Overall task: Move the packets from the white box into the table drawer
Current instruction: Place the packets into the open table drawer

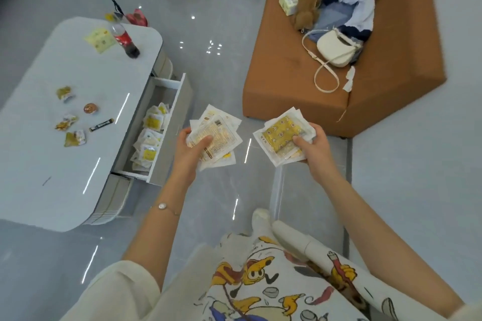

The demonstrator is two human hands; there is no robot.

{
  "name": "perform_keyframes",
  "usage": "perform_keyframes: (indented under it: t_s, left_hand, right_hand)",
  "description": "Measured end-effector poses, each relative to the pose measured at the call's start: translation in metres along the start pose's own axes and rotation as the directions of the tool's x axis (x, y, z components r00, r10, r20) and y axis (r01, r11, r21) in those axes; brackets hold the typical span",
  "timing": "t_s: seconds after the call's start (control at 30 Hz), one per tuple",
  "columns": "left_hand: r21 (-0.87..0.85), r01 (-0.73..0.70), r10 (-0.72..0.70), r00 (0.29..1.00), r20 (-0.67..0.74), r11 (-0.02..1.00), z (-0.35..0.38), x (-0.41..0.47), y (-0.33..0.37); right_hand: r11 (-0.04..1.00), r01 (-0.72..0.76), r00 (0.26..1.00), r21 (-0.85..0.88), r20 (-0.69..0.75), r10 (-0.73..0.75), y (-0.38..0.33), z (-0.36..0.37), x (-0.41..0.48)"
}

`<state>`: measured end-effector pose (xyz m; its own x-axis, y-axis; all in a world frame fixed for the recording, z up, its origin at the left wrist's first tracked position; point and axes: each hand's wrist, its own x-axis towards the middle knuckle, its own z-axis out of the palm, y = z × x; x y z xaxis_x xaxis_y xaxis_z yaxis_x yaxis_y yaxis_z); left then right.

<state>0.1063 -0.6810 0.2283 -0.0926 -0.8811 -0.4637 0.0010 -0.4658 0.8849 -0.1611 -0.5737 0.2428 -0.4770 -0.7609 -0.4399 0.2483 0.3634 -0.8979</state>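
My left hand [190, 150] grips a fanned stack of white and yellow packets [217, 133], printed backs up, above the floor just right of the open drawer. A second stack of packets [280, 134], yellow faces up, is held in my right hand [311, 144]. The white table's drawer [180, 101] stands pulled out, and several more packets [151, 135] lie inside it. A white box is not in view.
The white low table [34, 190] carries small snack wrappers [69, 125], a cola bottle [125, 39] and a yellow sheet [100, 39]. An orange sofa [281, 65] with a white bag [336, 47], clothes and toys lies at the right. Grey floor lies between them.
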Motion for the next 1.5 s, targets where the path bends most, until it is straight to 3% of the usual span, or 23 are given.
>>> perform_keyframes:
  t_s: [0.2,0.47,0.7,0.9,1.03,1.2,1.37,1.5]
  left_hand:
    - [-0.114,-0.002,-0.025,0.971,-0.238,0.993,-0.041,0.022,0.012]
    - [-0.308,0.001,-0.148,0.878,-0.454,0.951,-0.110,0.092,0.003]
    - [-0.464,-0.006,-0.248,0.839,-0.484,0.886,-0.148,0.191,0.024]
    - [-0.551,0.065,-0.402,0.755,-0.518,0.832,-0.178,0.256,0.020]
    - [-0.595,0.094,-0.492,0.672,-0.554,0.798,-0.195,0.315,-0.022]
    - [-0.643,0.165,-0.603,0.574,-0.554,0.748,-0.210,0.426,-0.136]
    - [-0.583,0.238,-0.594,0.586,-0.552,0.777,-0.219,0.544,-0.239]
    - [-0.471,0.296,-0.553,0.524,-0.647,0.831,-0.227,0.604,-0.283]
  right_hand:
    - [0.998,0.029,0.982,-0.047,0.185,-0.020,-0.035,0.053,0.077]
    - [0.985,-0.015,0.937,-0.170,0.340,0.073,-0.045,0.164,0.190]
    - [0.975,-0.121,0.902,-0.187,0.389,0.186,-0.073,0.282,0.286]
    - [0.925,-0.127,0.868,-0.358,0.411,0.278,-0.065,0.364,0.362]
    - [0.862,-0.089,0.863,-0.499,0.394,0.317,-0.012,0.425,0.430]
    - [0.771,-0.042,0.835,-0.636,0.401,0.376,0.120,0.509,0.540]
    - [0.706,0.053,0.811,-0.706,0.443,0.382,0.235,0.588,0.653]
    - [0.572,0.150,0.757,-0.807,0.466,0.459,0.301,0.636,0.708]
